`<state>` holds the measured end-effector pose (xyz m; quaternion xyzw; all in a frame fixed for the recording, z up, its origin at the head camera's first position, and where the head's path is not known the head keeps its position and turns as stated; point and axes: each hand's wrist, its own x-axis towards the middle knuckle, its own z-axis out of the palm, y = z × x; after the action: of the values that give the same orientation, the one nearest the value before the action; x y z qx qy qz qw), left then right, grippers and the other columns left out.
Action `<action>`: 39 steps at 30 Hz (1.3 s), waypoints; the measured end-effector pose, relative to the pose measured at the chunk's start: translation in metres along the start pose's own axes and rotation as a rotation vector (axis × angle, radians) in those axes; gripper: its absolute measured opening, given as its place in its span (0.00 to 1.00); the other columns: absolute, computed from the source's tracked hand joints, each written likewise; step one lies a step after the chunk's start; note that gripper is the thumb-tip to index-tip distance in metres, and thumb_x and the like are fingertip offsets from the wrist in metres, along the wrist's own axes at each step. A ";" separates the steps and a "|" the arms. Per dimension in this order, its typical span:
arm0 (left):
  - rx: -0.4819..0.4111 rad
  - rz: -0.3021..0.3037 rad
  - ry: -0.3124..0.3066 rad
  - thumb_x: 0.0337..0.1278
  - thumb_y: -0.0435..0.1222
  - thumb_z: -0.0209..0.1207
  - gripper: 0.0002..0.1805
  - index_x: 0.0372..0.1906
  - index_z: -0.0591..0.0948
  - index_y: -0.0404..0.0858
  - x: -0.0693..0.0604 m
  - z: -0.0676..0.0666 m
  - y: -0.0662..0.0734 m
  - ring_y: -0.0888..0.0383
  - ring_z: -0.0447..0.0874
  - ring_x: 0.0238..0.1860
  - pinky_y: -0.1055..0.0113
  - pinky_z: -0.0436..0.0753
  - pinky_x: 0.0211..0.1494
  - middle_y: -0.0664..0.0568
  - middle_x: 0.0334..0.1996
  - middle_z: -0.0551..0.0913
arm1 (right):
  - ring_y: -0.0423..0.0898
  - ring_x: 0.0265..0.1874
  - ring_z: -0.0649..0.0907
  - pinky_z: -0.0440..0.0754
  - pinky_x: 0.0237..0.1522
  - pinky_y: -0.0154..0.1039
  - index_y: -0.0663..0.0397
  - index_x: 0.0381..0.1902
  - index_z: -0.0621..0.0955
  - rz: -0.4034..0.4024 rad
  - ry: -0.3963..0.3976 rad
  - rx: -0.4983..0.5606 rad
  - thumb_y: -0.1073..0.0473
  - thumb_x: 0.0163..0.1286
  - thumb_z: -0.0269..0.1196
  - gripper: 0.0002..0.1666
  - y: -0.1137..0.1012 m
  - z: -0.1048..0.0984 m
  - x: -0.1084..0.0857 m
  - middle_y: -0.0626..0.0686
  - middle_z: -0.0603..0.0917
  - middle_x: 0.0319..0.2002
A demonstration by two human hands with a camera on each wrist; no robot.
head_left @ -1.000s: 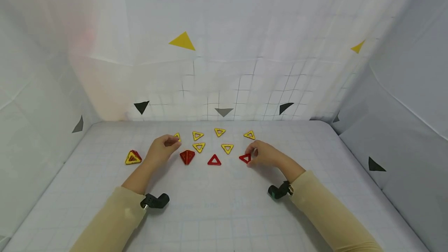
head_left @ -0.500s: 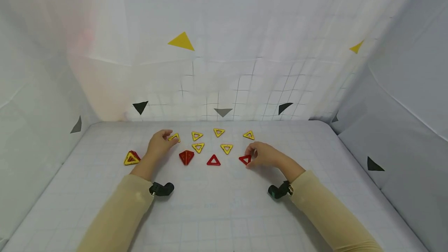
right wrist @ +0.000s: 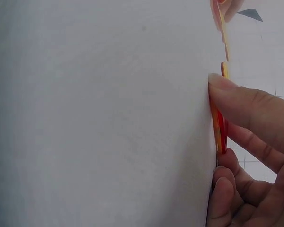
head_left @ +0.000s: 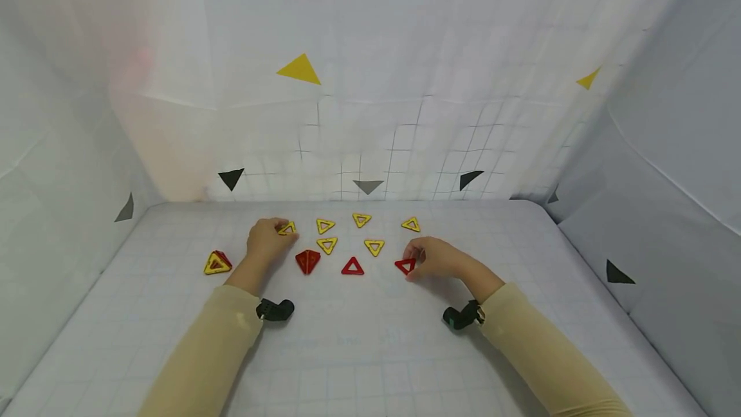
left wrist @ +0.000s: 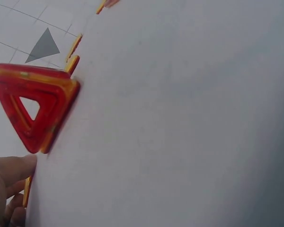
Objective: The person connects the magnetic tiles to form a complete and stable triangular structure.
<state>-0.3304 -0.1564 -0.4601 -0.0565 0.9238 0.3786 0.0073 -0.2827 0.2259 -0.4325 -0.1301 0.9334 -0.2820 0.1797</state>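
Note:
In the head view my left hand [head_left: 267,241] is at the left end of the yellow tiles, its thumb and fingertips pinching a yellow triangular tile [head_left: 287,229] by its edges. The left wrist view shows that tile [left wrist: 26,191] edge-on between thumb and fingers. Further right, my right hand [head_left: 435,257] pinches a red triangular tile [head_left: 405,266] between thumb and fingers; it lies flat or nearly so. A red pyramid [head_left: 308,261] made of tiles stands between the hands, large in the left wrist view. Beside it lies another red triangular tile [head_left: 352,267].
Several yellow triangular tiles lie further back, among them one at the middle [head_left: 374,248] and one at the right [head_left: 411,224]. A yellow-and-red pyramid [head_left: 217,262] stands left of my left arm. White sheeting [head_left: 370,134] rises behind and beside the white table [head_left: 359,365].
My left hand has shifted slightly right, its fingers spreading over the yellow tile and then coming in to pinch it. My right hand stays with the red tile.

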 end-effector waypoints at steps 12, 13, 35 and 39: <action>0.012 -0.007 -0.085 0.62 0.40 0.66 0.26 0.62 0.77 0.32 -0.013 -0.010 0.004 0.43 0.72 0.58 0.49 0.73 0.63 0.38 0.57 0.75 | 0.47 0.37 0.75 0.73 0.39 0.41 0.46 0.39 0.81 -0.009 -0.013 0.000 0.53 0.53 0.79 0.20 -0.004 0.001 -0.005 0.50 0.78 0.35; 0.012 -0.009 -0.094 0.62 0.41 0.66 0.26 0.62 0.77 0.33 -0.014 -0.011 0.004 0.43 0.72 0.58 0.49 0.73 0.62 0.38 0.57 0.75 | 0.47 0.37 0.75 0.73 0.39 0.41 0.46 0.39 0.81 -0.012 -0.013 -0.002 0.53 0.53 0.79 0.20 -0.004 0.001 -0.006 0.50 0.78 0.35; 0.131 0.037 -0.189 0.60 0.42 0.67 0.26 0.58 0.79 0.32 -0.063 -0.028 0.005 0.43 0.76 0.55 0.47 0.75 0.60 0.39 0.54 0.81 | 0.45 0.36 0.76 0.75 0.39 0.41 0.44 0.39 0.81 -0.027 -0.053 -0.038 0.52 0.52 0.79 0.20 -0.008 0.010 -0.026 0.46 0.79 0.34; 0.137 0.046 -0.199 0.59 0.43 0.68 0.25 0.58 0.80 0.33 -0.073 -0.032 0.001 0.44 0.77 0.55 0.48 0.77 0.58 0.40 0.53 0.81 | 0.45 0.36 0.76 0.76 0.39 0.41 0.44 0.40 0.81 -0.034 -0.041 -0.048 0.51 0.52 0.80 0.21 -0.007 0.011 -0.028 0.46 0.79 0.35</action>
<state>-0.2567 -0.1704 -0.4323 0.0033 0.9432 0.3186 0.0939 -0.2518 0.2249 -0.4300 -0.1560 0.9337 -0.2597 0.1907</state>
